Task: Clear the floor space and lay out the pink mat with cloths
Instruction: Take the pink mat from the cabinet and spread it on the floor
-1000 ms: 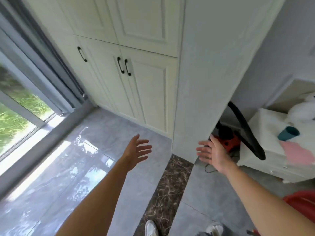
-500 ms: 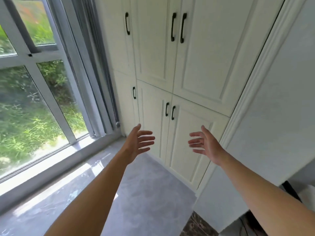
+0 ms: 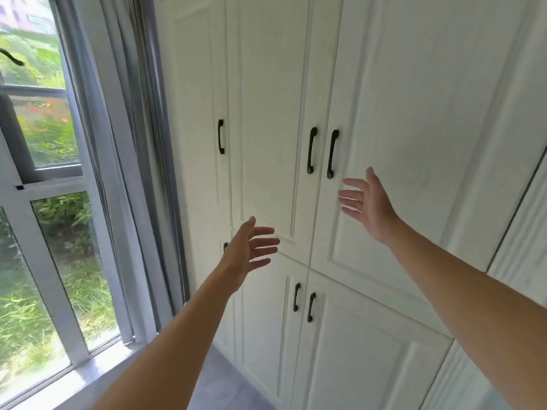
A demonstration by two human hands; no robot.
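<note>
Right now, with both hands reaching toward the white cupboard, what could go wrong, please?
The right hand is near the upper door handle; pulled fast, that door could swing into the outstretched arm. Whatever is behind the cupboard doors is hidden, so something might tumble out.

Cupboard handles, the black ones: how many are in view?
6 handles: one at the upper left, two side by side at the upper middle, two lower down, and one peeking out behind the left hand. More may be hidden.

Closed cupboard doors (image 3: 384,143) ahead.
</note>
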